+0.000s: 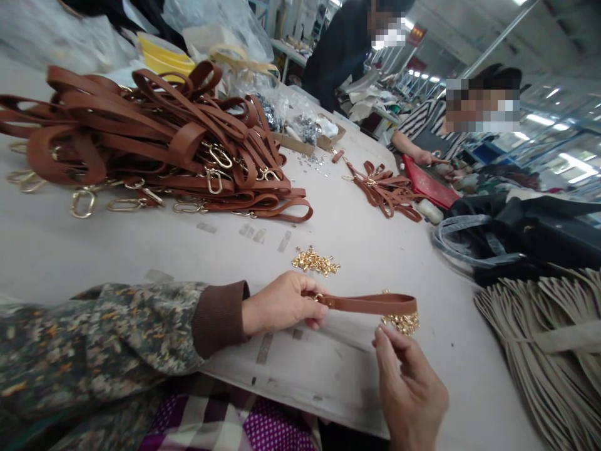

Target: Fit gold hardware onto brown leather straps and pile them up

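Note:
My left hand pinches a brown leather wrist strap at its metal-ring end. The strap's loop stretches out to the right above the table. Below that loop, my right hand has its thumb and fingertips closed together; whatever they hold is too small to tell. Just beyond its fingertips lies a heap of small gold metal fittings, partly behind the strap. Another heap of gold fittings sits farther back, above my left hand.
A big pile of brown straps with gold clasps fills the back left. More brown straps lie toward a person in a striped top. Bundled grey-beige strips and a black bag occupy the right.

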Demonstrator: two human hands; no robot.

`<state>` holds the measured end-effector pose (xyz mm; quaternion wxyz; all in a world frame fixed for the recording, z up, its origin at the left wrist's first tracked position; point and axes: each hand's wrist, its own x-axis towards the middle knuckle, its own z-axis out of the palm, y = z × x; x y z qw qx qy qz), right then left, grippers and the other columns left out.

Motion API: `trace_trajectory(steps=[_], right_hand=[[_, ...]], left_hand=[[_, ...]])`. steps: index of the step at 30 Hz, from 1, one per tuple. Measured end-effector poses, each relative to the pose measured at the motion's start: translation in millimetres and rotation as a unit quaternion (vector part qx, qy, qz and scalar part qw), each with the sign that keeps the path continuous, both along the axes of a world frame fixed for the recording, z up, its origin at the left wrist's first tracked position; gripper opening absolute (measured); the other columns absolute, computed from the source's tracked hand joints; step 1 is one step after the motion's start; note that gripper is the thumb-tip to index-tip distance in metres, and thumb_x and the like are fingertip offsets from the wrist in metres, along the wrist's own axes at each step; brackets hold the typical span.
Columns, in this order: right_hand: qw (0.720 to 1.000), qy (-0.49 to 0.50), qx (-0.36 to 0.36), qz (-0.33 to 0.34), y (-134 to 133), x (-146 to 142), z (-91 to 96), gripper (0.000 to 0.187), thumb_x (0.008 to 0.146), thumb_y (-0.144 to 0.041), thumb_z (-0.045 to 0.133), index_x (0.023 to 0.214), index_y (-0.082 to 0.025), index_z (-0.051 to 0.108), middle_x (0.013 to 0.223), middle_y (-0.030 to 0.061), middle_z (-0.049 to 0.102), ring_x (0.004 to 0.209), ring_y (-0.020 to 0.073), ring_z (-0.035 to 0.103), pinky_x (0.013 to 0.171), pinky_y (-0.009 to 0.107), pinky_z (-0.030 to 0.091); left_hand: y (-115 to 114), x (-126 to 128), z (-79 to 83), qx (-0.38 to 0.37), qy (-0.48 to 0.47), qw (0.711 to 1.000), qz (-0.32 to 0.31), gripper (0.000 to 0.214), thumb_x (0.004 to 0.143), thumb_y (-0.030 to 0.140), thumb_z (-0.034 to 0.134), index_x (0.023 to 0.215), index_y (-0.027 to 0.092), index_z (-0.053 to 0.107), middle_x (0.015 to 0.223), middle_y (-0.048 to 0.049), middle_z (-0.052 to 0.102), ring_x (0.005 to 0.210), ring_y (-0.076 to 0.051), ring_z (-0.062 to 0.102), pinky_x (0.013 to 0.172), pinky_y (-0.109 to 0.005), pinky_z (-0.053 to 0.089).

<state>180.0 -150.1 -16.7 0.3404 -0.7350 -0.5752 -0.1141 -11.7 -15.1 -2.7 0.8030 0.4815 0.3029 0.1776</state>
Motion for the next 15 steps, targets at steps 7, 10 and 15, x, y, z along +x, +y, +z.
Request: trace_trajectory(steps=[7, 10, 15], right_hand=[[0.985, 0.013, 0.065, 0.161, 21, -55, 5.0, 0.013, 0.087, -0.012, 0.061, 0.099, -0.018, 0.063, 0.088, 0.0025, 0.071, 0.081, 0.0124, 0.067, 0.076, 0.022, 0.05], [0.984, -0.004, 0.061, 0.17, 25, -55, 2.6, 0.015, 0.087, -0.01, 0.06, 0.1, -0.017, 0.062, 0.088, 0.0035, 0.071, 0.081, 0.0125, 0.067, 0.076, 0.022, 0.051], [0.979, -0.022, 0.059, 0.192, 24, -54, 0.8, 0.017, 0.086, -0.008, 0.061, 0.102, -0.017, 0.063, 0.091, 0.005, 0.07, 0.085, 0.0137, 0.066, 0.079, 0.024, 0.052]], left_hand=[[-7, -3, 3.5, 0.108, 0.032, 0.993, -0.027, 0.014, 0.08, 0.02, 0.057, 0.085, 0.011, 0.067, 0.065, 0.0002, 0.063, 0.059, -0.01, 0.058, 0.056, -0.02, 0.044], [-9, -5, 3.6, 0.144, 0.038, 0.989, -0.019, 0.014, 0.08, 0.018, 0.056, 0.085, 0.012, 0.067, 0.064, 0.0005, 0.062, 0.058, -0.011, 0.056, 0.054, -0.02, 0.042], [-10, -6, 0.3, 0.27, 0.047, 0.962, -0.005, 0.018, 0.08, 0.013, 0.05, 0.086, 0.014, 0.068, 0.065, 0.0003, 0.063, 0.059, -0.01, 0.055, 0.054, -0.019, 0.04]])
